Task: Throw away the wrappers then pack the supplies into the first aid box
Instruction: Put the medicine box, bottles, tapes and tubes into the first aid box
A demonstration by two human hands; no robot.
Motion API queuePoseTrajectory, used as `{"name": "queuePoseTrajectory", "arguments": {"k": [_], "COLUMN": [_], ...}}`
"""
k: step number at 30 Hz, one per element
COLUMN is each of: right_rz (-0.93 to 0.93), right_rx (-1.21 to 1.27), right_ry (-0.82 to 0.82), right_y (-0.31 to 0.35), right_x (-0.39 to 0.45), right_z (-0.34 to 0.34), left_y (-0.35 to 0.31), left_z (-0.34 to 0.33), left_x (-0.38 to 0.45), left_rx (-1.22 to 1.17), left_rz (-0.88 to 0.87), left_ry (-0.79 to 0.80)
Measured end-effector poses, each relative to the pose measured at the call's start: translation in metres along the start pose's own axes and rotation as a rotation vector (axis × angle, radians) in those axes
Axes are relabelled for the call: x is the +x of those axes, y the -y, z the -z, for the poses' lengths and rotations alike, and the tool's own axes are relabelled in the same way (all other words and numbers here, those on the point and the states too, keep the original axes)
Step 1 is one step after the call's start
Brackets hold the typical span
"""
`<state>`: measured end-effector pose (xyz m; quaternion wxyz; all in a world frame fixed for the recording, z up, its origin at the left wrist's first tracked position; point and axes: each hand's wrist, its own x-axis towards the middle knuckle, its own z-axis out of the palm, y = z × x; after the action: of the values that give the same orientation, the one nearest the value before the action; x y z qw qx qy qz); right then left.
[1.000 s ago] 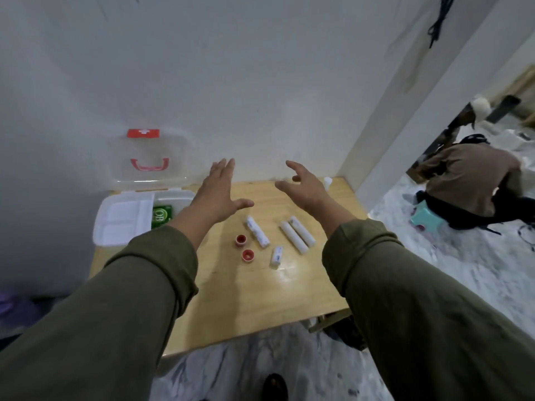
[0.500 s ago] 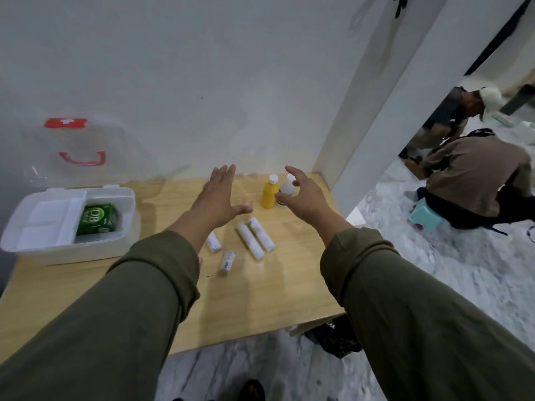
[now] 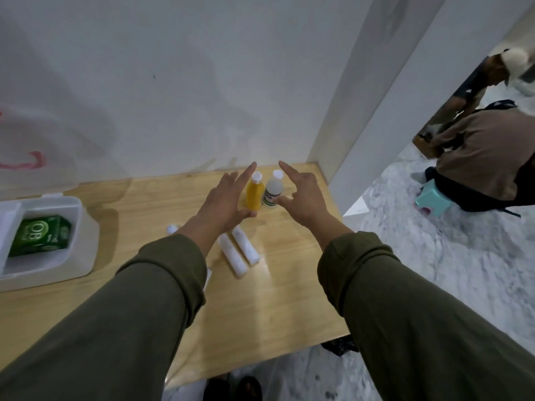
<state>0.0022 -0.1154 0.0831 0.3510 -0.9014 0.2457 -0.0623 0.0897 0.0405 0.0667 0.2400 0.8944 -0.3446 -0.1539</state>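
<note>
Two hands, the left hand and the right hand, reached out with fingers spread wide and empty on either side of two small bottles at the back of the light wooden table: one yellow bottle and one white bottle, each white-capped. Two long white paper-wrapped rolls lay side by side nearer, a third white roll peeking past the left wrist. The open white plastic first aid box at the table's left held one green carton.

teal stool (seated person beside)
</note>
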Motion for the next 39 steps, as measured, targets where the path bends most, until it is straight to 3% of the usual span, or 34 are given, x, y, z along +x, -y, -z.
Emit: {"name": "queuePoseTrajectory", "arguments": {"k": [14, 21, 32, 39], "right_rz": [0.068, -0.006, 0.029, 0.067], "right_rx": [0.060, 0.176, 0.215, 0.205], "right_ry": [-0.035, -0.099, -0.120, -0.133], "right_y": [-0.023, -0.015, -0.011, 0.007], "right_x": [0.031, 0.034, 0.021, 0.011], "right_z": [-0.023, -0.021, -0.022, -0.008], "left_y": [0.011, 0.005, 0.005, 0.007], "left_z": [-0.032, -0.031, -0.027, -0.009], "left_x": [0.036, 0.039, 0.028, 0.011], "left_rx": [-0.167, -0.270, -0.235, -0.208], "left_rz": [-0.062, 0.042, -0.026, -0.054], "left_ry": [-0.048, -0.103, -0.101, -0.200]}}
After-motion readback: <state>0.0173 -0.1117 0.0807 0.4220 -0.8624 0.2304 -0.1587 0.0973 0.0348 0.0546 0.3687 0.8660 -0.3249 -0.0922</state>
